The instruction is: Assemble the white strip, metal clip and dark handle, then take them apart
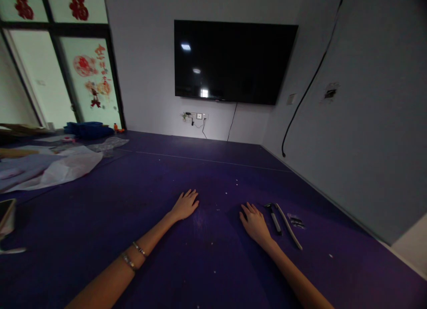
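Note:
My left hand lies palm down on the purple tabletop, fingers spread, holding nothing. My right hand also rests flat on the table with its fingers a little apart and nothing under them that I can see. Just right of it lies a tool with a grey-and-black handle and a dark hooked end. Beside that is a long, thin, pale curved piece; whether the two are joined I cannot tell. A small dark flat item, perhaps in clear wrapping, sits farther right.
White sheeting and grey cloth cover the table's left side, with a blue cloth bundle behind. A pale-edged object stands at the left edge. A black cable hangs along the right wall; a television hangs ahead.

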`<state>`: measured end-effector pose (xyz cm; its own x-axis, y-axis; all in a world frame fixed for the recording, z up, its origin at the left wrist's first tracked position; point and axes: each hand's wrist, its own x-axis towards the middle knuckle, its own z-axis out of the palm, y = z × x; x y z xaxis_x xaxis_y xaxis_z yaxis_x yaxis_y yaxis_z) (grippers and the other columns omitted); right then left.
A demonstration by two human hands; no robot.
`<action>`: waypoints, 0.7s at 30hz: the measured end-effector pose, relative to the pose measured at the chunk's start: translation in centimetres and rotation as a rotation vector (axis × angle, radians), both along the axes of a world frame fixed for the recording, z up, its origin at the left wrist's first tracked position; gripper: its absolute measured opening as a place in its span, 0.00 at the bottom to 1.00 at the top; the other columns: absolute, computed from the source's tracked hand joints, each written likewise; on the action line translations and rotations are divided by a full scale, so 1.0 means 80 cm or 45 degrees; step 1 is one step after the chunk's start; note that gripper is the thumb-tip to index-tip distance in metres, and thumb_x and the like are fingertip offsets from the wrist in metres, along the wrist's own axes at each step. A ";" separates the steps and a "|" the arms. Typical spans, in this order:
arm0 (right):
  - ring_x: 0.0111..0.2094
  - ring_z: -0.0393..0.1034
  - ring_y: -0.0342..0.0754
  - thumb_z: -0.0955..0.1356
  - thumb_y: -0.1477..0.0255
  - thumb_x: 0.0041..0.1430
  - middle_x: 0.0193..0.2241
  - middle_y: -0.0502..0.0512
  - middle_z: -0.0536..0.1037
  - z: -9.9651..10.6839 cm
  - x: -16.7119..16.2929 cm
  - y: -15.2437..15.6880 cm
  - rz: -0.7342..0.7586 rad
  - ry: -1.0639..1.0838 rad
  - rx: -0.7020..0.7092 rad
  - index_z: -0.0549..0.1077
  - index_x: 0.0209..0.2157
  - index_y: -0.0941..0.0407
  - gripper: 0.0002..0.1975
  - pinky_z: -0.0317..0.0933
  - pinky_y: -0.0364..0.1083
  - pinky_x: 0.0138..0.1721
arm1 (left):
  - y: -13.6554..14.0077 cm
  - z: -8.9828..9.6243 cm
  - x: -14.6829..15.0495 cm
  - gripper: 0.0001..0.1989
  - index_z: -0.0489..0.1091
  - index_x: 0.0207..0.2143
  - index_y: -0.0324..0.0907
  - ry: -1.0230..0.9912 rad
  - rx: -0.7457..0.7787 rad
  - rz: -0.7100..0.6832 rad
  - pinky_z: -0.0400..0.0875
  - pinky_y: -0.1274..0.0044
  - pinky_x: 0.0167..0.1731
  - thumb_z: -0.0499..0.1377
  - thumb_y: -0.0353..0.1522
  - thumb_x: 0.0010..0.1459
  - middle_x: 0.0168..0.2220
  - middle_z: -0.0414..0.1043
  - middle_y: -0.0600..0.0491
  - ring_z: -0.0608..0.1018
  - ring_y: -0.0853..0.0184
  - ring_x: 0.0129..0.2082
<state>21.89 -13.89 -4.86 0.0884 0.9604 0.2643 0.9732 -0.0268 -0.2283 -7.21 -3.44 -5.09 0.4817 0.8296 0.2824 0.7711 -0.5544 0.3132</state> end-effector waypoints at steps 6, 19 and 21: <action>0.59 0.49 0.57 0.56 0.65 0.60 0.57 0.63 0.60 0.001 0.000 -0.003 0.012 -0.013 -0.008 0.64 0.54 0.60 0.24 0.46 0.52 0.55 | -0.001 0.000 -0.001 0.23 0.61 0.54 0.42 -0.002 0.018 -0.004 0.47 0.58 0.56 0.45 0.40 0.59 0.59 0.56 0.45 0.54 0.55 0.60; 0.60 0.48 0.57 0.55 0.65 0.60 0.58 0.62 0.60 0.005 -0.004 -0.007 0.008 -0.013 -0.026 0.64 0.55 0.60 0.25 0.46 0.52 0.56 | -0.005 0.005 -0.002 0.24 0.60 0.55 0.42 0.063 0.028 0.001 0.48 0.60 0.56 0.43 0.40 0.60 0.59 0.55 0.46 0.54 0.57 0.61; 0.60 0.48 0.57 0.55 0.65 0.60 0.57 0.63 0.60 0.006 -0.004 -0.007 0.008 -0.008 -0.026 0.64 0.55 0.60 0.25 0.46 0.52 0.55 | -0.005 0.006 -0.001 0.24 0.59 0.56 0.41 0.100 0.015 0.014 0.47 0.60 0.57 0.43 0.40 0.60 0.60 0.54 0.47 0.53 0.57 0.61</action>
